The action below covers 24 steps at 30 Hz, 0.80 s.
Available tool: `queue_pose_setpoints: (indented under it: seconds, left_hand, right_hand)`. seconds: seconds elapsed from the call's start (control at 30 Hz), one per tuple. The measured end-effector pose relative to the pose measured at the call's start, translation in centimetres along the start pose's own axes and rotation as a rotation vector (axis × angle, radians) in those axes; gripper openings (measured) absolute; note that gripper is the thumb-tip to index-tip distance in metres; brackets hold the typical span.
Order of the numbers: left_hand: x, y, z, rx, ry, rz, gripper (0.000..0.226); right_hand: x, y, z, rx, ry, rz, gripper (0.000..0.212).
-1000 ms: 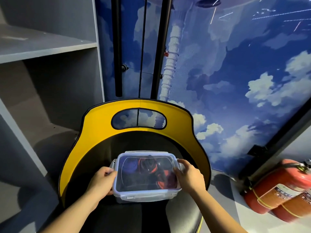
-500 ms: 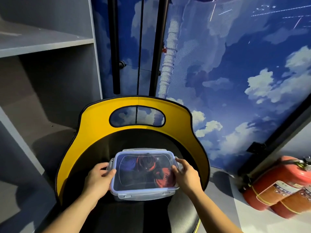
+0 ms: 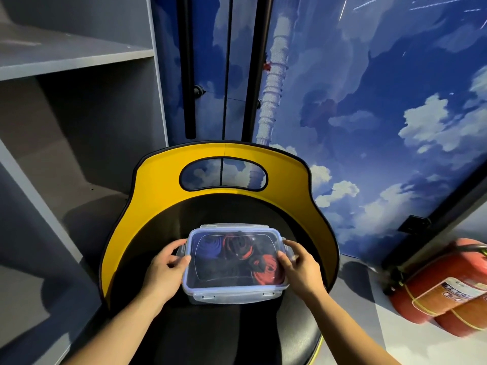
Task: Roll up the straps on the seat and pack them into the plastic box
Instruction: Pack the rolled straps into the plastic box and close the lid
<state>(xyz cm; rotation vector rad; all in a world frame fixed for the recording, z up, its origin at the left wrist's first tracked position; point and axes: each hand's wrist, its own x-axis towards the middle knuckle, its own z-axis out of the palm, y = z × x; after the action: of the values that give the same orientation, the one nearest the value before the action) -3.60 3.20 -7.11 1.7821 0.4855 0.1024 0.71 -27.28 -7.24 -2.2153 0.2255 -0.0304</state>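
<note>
A clear plastic box (image 3: pixel 234 293) with its lid on stands on the black seat (image 3: pixel 210 335) of a chair with a yellow backrest (image 3: pixel 290 175). Through the lid I see rolled straps (image 3: pixel 237 248) in blue, black and red-orange. My left hand (image 3: pixel 164 270) grips the box's left side, thumb on the lid edge and fingers at the side clasp. My right hand (image 3: pixel 299 267) grips the right side the same way, fingers curled over the right clasp.
Grey shelving (image 3: pixel 66 127) stands to the left of the chair. A blue sky-patterned wall (image 3: pixel 369 101) with black vertical bars rises behind. Two red fire extinguishers (image 3: pixel 445 288) lie on the floor at the right.
The box with both hands has shifted slightly, and my fingers have moved onto the side clasps. The view has dipped a little.
</note>
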Motion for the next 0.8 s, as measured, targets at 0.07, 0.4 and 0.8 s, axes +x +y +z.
queue_pose_setpoints:
  seconds: [0.07,0.4,0.8]
  left_hand:
    - [-0.2,-0.1,0.3,0.161,-0.005,0.083,0.036]
    - [-1.9,-0.3,1.3,0.083,-0.097,0.082,0.037]
    - [-2.6,-2.2,0.9,0.335,-0.119,0.257,0.044]
  right_hand:
    - [-0.3,0.2,0.4,-0.008,0.017,-0.031,0.035]
    - [-1.8,-0.1,1.1,-0.108,0.152,-0.182,0.024]
    - [-1.9,1.2,1.4,-0.070,0.105,-0.242,0.028]
